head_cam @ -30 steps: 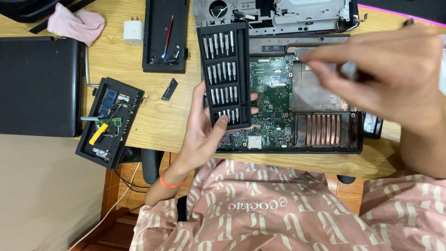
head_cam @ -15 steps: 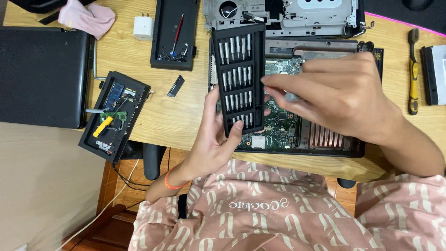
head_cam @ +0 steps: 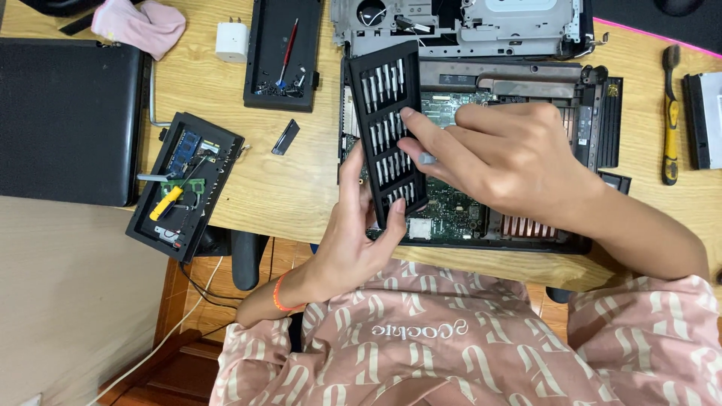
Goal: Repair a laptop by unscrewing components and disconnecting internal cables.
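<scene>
The left hand (head_cam: 353, 240) grips the lower end of a black screwdriver-bit holder (head_cam: 387, 131), thumb on its near edge and fingers behind it, holding the long rack tilted above the left part of an opened laptop chassis (head_cam: 526, 225). The right hand (head_cam: 511, 162) reaches across from the right with its fingers bent, fingertips resting on the rows of silver bits in the middle of the rack; a small grey bit (head_cam: 427, 159) shows pinched between the thumb and forefinger. An orange band (head_cam: 280, 295) sits on the left wrist.

The bit holder lies over the green circuit board (head_cam: 455, 203) inside the chassis, whose copper heat-sink fins (head_cam: 530, 225) show near its front edge. Behind it lies a grey metal laptop frame (head_cam: 459, 26).

On the wooden desk (head_cam: 286, 188) to the left: a black tray (head_cam: 284, 53) holding screws and a red-handled tool, a white charger plug (head_cam: 231, 41), a pink cloth (head_cam: 139, 26), a second black tray (head_cam: 184, 188) with small circuit parts and a yellow-handled tool, and a closed black laptop (head_cam: 68, 120). At the right edge lies a yellow and black brush (head_cam: 669, 113)
</scene>
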